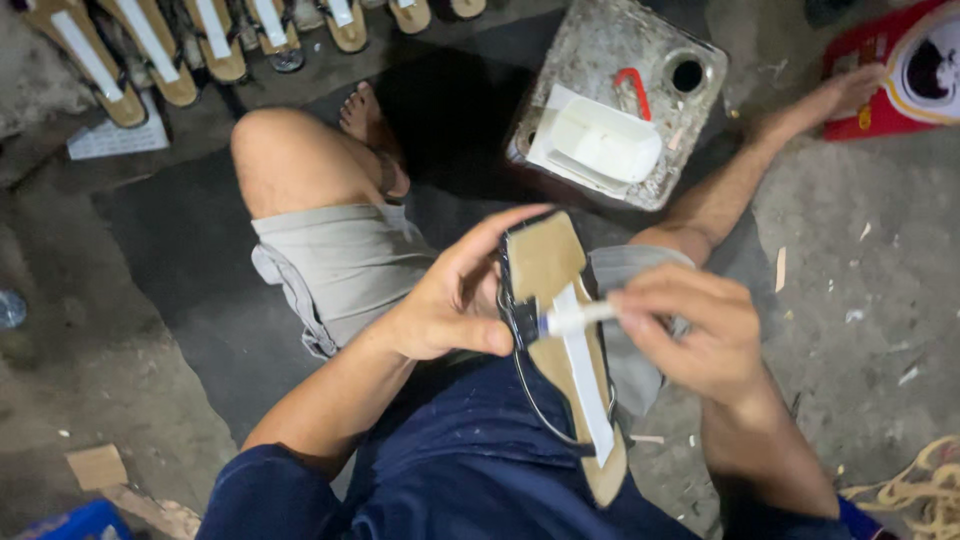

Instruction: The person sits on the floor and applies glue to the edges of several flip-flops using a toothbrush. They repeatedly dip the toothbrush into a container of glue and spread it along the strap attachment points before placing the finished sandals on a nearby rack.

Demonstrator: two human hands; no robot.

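Tan sandal sole (545, 262), toe hidden by sleeve

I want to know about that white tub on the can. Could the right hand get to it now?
Probably not at once: the right hand holds a white brush against the sandal sole; nothing blocks the tub.

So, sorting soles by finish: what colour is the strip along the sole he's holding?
White, on a tan cardboard-coloured sole; the strip shows plainly in the head view.
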